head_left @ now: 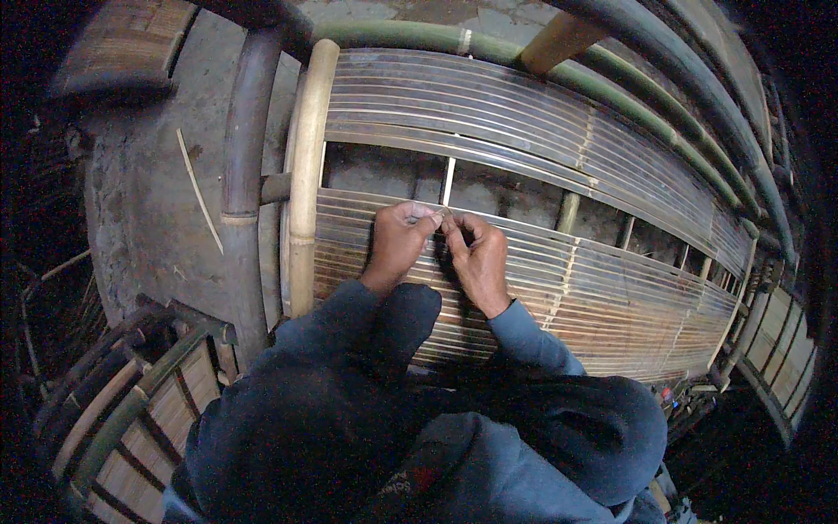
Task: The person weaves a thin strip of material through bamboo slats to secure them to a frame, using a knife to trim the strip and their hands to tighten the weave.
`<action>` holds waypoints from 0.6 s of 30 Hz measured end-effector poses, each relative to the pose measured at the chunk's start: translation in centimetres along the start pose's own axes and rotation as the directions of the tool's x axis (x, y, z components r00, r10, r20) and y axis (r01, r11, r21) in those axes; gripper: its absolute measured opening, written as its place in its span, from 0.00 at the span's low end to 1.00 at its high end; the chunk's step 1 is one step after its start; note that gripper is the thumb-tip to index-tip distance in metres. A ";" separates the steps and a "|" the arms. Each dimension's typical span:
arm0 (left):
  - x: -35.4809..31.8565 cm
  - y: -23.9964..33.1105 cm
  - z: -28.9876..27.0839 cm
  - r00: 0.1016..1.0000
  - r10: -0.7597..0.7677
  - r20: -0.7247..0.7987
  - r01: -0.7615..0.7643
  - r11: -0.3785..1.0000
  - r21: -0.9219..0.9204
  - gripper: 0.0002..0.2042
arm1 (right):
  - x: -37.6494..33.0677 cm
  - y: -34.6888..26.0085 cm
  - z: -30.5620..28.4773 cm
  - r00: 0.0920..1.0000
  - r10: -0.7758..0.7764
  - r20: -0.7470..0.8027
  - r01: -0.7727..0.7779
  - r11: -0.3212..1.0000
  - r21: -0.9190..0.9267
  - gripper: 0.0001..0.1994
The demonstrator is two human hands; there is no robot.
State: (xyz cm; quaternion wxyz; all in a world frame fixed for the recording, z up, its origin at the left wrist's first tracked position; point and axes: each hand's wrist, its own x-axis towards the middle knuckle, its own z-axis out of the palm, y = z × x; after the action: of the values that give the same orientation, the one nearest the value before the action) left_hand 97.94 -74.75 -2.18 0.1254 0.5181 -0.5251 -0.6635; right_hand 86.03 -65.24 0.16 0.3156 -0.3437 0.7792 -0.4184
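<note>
I sit on a bamboo bench frame whose seat is made of thin bamboo slats. My left hand and my right hand meet at the near edge of a long gap in the slats. Thumbs and fingertips are pinched together, almost touching each other. Whatever they pinch is too small to make out. Just beyond the fingertips, a pale narrow crosspiece spans the gap. A thick, light bamboo pole closes off the slats on the left.
Green bamboo poles run along the far side. A dark upright pole stands at the left. On the grey floor lies a thin bamboo strip. Another bamboo piece with woven panels is at lower left.
</note>
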 end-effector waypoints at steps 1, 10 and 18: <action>-0.3 0.6 0.0 0.998 -0.061 0.021 0.062 0.998 -0.033 0.09 | 0.1 0.1 0.0 1.000 -0.008 -0.003 0.008 1.000 -0.012 0.10; 0.2 -1.6 -1.4 0.973 -0.029 0.228 0.094 0.955 -0.282 0.08 | 0.5 1.9 0.1 0.995 0.063 0.079 -0.080 0.971 0.226 0.11; 0.1 -1.3 -1.0 0.973 -0.014 0.229 0.029 0.998 -0.061 0.08 | 0.4 3.7 0.4 0.932 0.315 0.180 -0.362 0.841 0.403 0.09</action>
State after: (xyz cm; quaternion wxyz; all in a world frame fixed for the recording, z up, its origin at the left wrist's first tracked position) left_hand 99.23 -74.81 -3.23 0.0733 0.4398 -0.5090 -0.7363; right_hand 85.11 -64.22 -3.37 0.4936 -0.1443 0.6982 -0.4980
